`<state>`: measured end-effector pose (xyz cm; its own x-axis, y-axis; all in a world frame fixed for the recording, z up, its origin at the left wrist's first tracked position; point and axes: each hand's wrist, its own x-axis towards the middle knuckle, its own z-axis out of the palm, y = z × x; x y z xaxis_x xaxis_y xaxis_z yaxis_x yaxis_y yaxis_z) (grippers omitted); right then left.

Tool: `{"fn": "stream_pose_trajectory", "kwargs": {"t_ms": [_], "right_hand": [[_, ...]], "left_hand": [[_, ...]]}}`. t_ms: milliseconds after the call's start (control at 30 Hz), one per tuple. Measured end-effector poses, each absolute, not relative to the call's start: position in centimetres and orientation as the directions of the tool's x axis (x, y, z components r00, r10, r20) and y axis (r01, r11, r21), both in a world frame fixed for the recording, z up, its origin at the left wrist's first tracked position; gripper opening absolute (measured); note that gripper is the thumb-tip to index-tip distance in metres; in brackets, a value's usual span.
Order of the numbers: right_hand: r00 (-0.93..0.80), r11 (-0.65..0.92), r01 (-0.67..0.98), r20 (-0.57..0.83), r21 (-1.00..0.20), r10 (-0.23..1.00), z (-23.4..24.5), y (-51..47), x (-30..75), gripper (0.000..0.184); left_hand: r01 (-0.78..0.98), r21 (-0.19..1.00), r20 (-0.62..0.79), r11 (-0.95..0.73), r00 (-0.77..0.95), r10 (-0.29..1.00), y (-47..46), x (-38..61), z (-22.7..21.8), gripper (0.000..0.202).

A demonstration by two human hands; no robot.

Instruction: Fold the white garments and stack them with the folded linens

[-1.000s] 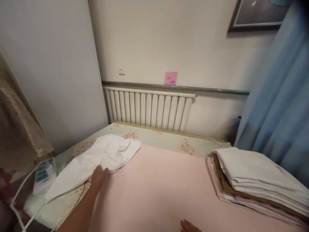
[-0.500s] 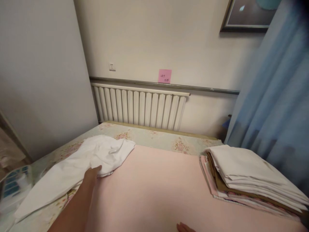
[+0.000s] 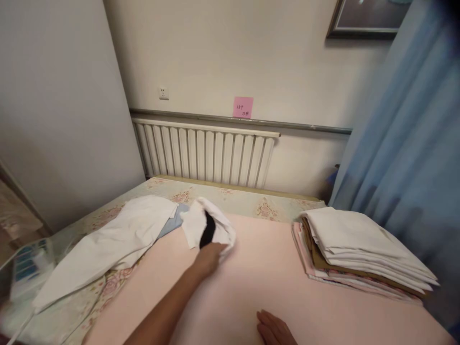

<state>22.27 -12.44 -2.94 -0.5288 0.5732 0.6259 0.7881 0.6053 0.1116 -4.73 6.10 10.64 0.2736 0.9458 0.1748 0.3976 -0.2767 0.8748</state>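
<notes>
My left hand is closed on the near edge of a white cloth piece with a black patch, which is bunched and partly lifted over the pink sheet. Its exact kind is not clear. To its left lies a larger spread of white cloth, with a bit of blue cloth showing at its right edge. At the bottom of the view my right hand rests on the pink sheet with nothing in it, its fingers stretched out and side by side.
A stack of folded cloths, white on top with brown and pink below, stands at the right beside the blue curtain. A floral cover shows under the sheet. At left is a clear plastic box; a radiator lines the wall.
My left hand has moved right, carrying the white cloth piece away from the white pile and uncovering blue cloth. My right hand has come further into view.
</notes>
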Motion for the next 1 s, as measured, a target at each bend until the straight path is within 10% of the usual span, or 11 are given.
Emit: {"fn": "stream_pose_trajectory", "kwargs": {"t_ms": [167,467,733,867,1000], "right_hand": [[-0.447,0.566,0.825,0.594,-0.016,0.668,-1.0,-13.8,21.2,0.040],[-0.263,0.492,0.818,0.566,-0.298,0.781,1.5,-15.6,19.7,0.039],[-0.029,0.337,0.584,0.397,-0.738,0.918,1.8,-16.2,20.2,0.032],[0.192,0.044,0.133,0.070,-0.990,0.979,1.8,-17.5,20.2,0.038],[0.197,-0.129,-0.252,-0.181,-0.959,0.963,0.5,-19.3,21.2,0.053]], "left_hand": [[0.524,0.538,0.235,-0.660,0.659,0.715,-2.6,0.9,4.7,0.033],[0.658,0.385,0.366,-0.648,0.535,0.761,-8.3,2.3,1.3,0.024],[0.642,0.590,0.293,-0.489,0.395,0.871,-12.3,5.2,2.6,0.029],[0.534,0.813,0.099,-0.231,0.263,0.960,-14.5,8.1,4.6,0.023],[0.420,0.903,-0.044,-0.093,0.306,0.951,-16.9,11.1,5.3,0.027]]}}
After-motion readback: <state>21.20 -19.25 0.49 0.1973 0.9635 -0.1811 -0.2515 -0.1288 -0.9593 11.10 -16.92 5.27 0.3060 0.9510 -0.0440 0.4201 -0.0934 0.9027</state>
